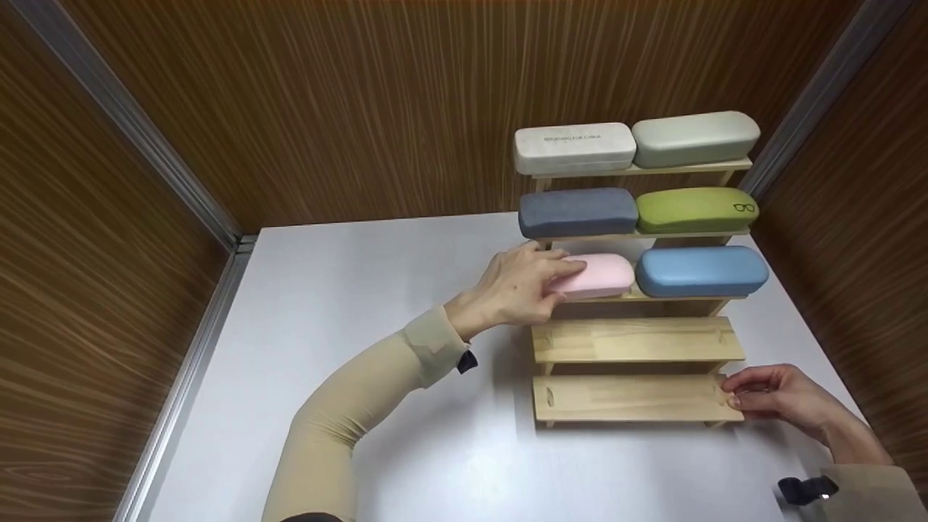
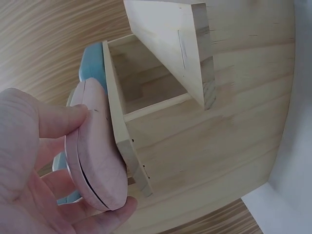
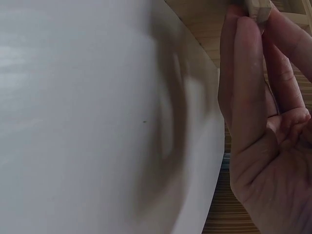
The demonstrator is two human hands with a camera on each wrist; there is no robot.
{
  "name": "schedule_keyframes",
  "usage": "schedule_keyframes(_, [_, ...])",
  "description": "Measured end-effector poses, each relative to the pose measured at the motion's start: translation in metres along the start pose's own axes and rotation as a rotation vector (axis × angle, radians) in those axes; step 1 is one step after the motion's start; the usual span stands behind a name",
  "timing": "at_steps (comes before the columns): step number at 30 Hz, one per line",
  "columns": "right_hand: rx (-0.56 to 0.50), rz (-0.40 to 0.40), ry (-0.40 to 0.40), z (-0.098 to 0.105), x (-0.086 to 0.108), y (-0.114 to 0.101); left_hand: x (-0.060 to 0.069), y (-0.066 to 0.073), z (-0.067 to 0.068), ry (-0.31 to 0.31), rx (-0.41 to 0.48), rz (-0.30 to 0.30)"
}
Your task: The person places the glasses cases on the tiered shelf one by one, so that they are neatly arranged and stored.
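My left hand [image 1: 516, 287] grips the left end of a pink glasses case [image 1: 602, 274] on the middle shelf of a wooden tiered rack [image 1: 631, 341]. In the left wrist view, the thumb and fingers are around the pink case [image 2: 100, 141], which lies against the shelf edge. My right hand [image 1: 794, 401] pinches the right end of the rack's bottom shelf [image 1: 623, 399]. Fingers and thumb meet on that wooden end [image 3: 261, 10] in the right wrist view. Right of the pink case sits a blue glasses case [image 1: 702, 272].
Above stand a dark grey case [image 1: 578, 212] and a green case [image 1: 689, 210]. The top shelf carries a white case [image 1: 576, 147] and a pale grey-green case [image 1: 694, 140]. The rack stands on a white table [image 1: 348, 283] between wood-grain panels [image 1: 326, 109].
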State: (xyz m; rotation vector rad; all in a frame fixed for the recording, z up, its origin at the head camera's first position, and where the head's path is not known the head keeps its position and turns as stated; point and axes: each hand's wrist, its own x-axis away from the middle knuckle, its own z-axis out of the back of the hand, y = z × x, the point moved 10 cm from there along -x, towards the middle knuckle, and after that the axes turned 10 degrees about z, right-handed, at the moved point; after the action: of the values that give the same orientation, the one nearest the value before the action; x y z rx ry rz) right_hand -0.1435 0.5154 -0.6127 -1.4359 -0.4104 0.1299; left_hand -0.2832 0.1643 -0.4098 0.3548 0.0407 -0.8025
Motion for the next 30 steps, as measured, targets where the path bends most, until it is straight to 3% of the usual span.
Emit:
schedule_keyframes(6, [0.0,-0.003,0.001,0.001,0.002,-0.001,-0.003,0.003,-0.002,0.014,-0.008,-0.008])
schedule_keyframes(14, [0.093,-0.025,0.021,0.0,-0.002,-0.008,-0.001,0.0,-0.001,0.061,-0.001,-0.022])
schedule_keyframes(23, [0.161,0.009,0.013,-0.006,-0.003,-0.022,0.001,-0.001,-0.001,0.107,0.021,-0.018])
schedule_keyframes(27, [0.3,0.014,0.034,-0.011,-0.006,-0.034,0.002,-0.002,0.0,0.139,0.045,-0.023])
schedule_keyframes(30, [0.591,0.015,0.08,-0.015,-0.006,-0.056,0.006,-0.004,0.005,0.183,0.081,-0.032])
